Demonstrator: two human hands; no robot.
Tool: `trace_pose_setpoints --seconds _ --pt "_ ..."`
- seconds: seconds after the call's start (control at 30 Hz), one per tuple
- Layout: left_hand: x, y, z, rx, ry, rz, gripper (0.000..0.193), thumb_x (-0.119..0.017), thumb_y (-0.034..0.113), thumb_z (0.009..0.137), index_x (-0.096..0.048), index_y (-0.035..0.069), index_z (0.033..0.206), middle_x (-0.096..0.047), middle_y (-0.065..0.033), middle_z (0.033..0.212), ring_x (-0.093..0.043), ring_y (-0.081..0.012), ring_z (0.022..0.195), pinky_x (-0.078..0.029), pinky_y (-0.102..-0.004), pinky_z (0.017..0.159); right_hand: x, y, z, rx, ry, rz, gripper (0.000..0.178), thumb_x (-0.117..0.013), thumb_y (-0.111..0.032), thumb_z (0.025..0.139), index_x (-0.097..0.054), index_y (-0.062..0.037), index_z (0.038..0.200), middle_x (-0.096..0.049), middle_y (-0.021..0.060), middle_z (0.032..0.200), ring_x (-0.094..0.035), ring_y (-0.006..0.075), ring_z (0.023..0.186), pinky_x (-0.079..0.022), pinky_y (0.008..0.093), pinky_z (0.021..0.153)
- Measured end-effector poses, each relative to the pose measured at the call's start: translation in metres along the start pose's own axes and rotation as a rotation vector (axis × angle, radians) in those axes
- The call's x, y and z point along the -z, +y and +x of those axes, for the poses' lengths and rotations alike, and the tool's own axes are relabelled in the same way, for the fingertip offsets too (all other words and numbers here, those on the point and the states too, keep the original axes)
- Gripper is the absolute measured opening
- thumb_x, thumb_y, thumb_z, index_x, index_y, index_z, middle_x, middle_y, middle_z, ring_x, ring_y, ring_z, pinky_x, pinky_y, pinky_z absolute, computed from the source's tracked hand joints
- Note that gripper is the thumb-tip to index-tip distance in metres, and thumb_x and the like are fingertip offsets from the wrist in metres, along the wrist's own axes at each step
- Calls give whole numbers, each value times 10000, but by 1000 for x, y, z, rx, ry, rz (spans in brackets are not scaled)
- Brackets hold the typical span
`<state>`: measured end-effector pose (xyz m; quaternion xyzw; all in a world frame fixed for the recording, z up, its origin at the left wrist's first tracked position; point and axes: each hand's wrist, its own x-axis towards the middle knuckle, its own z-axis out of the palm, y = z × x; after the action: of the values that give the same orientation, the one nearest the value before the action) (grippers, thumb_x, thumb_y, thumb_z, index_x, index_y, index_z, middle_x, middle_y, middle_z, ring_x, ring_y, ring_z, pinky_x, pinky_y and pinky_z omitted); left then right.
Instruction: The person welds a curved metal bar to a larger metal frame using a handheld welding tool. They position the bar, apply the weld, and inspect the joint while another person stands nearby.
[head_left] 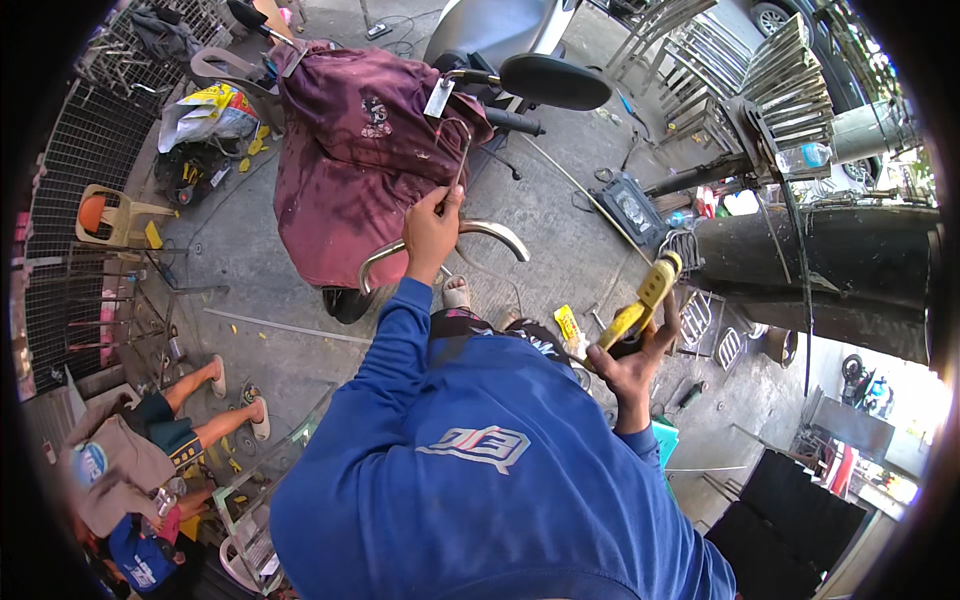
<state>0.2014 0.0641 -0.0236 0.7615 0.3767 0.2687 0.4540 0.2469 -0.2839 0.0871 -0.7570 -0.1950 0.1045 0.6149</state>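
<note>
My left hand (430,240) is raised in front of me, its thumb and fingers closed on a thin metal rod (461,165) whose far end bends into a hook. A shiny curved metal tube (505,240) passes at that hand, curving out on both sides; whether the fingers also grip it I cannot tell. Over to the right, my right hand (630,372) holds a yellow tool (654,286) with a rounded, holed end, tilted up and away. Its lower part is partly hidden by the fingers, and its exact kind is unclear.
Ahead stands a motorcycle under a maroon cloth (330,190), its mirror (555,82) jutting right. A dark case (632,208) lies on the floor near a large dark cylinder (820,270). Metal frames (745,65) stand at far right. Another person's legs (205,432) show at left.
</note>
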Motion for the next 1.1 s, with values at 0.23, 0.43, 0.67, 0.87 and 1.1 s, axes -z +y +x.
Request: trace_pose_setpoints --seconds 0.23,0.43,0.67,0.87,1.1 --pt "3 -6 13 -26 -34 -4 407 -678 488 987 -775 93 963 -702 -144 713 -685 -385 692 -486 -475 619 -60 -28 39 33 -115 -74 1271 -981 -199 620 -194 -98 1614 -553 215 1358 -610 282 1178 -507 407 994" --pt "-2 -5 17 -11 -54 -51 399 -679 482 990 -793 99 988 -700 -147 687 -691 -392 673 -504 -473 627 -85 -26 59 173 -128 -178 1269 -991 -258 604 -220 -33 1585 -544 247 1384 -612 323 1238 -506 432 1040" --pt "-8 -10 18 -11 -24 -87 418 -676 478 998 -794 77 992 -702 -159 693 -697 -390 670 -510 -461 633 -94 -23 64 271 -136 -255 1269 -979 -282 653 -179 -89 1619 -510 216 1400 -588 262 1154 -496 388 969" --pt "-9 -11 16 -35 -11 -60 412 -684 462 996 -794 65 1017 -713 -170 715 -709 -393 690 -514 -456 633 -100 -26 67 278 -124 -297 1277 -995 -276 601 -223 -16 1584 -504 259 1404 -601 323 1255 -521 430 1030" --pt "-9 -12 13 -8 -17 -79 403 -692 452 995 -795 63 1018 -723 -177 740 -717 -387 696 -516 -451 630 -102 -26 66 283 -140 -263 1277 -997 -288 607 -223 -18 1586 -505 255 1401 -607 324 1248 -524 425 1032"
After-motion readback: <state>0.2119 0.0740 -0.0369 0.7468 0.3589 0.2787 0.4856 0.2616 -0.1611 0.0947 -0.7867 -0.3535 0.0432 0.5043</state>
